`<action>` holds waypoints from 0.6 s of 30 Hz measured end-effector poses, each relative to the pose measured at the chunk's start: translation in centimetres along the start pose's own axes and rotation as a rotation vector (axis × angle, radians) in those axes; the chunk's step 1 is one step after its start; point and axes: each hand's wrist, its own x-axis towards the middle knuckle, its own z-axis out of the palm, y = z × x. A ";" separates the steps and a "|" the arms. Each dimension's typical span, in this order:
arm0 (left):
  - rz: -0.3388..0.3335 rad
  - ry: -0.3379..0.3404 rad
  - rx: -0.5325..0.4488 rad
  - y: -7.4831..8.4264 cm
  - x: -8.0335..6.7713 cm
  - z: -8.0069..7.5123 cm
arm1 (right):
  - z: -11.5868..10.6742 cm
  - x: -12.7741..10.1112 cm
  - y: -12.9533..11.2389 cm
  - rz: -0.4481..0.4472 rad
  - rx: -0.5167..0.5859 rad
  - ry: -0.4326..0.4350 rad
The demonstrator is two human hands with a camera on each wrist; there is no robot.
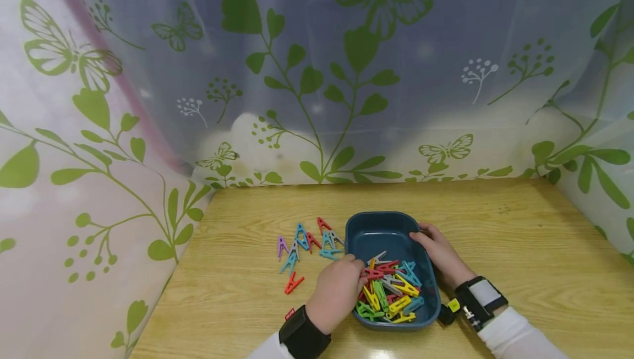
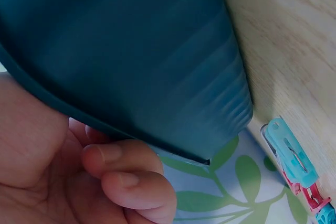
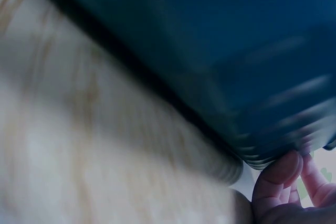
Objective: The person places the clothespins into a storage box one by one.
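A: What lay left of the tub?

B: Loose pegs on the table, apparently already set apart.

A: And the left hand?

B: It reached over the near-left rim, fingers curled into the peg pile; a pinch could not be confirmed.

A: The right hand?

B: Its curled fingers gripped the teal tub by its right rim, probably steadying it.

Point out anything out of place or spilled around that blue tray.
A handful of clothespins lies scattered on the wooden table left of the blue tray, while the rest sit heaped inside it. The left hand reaches in over the tray's edge; the right hand holds the opposite rim.
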 end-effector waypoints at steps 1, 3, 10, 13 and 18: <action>0.000 -0.001 -0.003 0.0 0.0 0.0 | 0.0 0.0 0.0 0.004 0.000 0.001; 0.001 -0.003 -0.006 0.0 0.0 -0.1 | 0.0 0.0 0.0 0.009 -0.002 0.002; -0.007 -0.008 -0.003 0.2 0.0 -0.2 | 0.0 0.1 0.0 0.007 -0.006 -0.004; -0.013 -0.008 -0.002 0.2 -0.1 -0.2 | 0.0 0.1 0.0 0.009 -0.005 -0.004; -0.020 -0.015 -0.012 0.3 -0.1 -0.2 | 0.0 0.1 0.0 0.010 -0.004 -0.005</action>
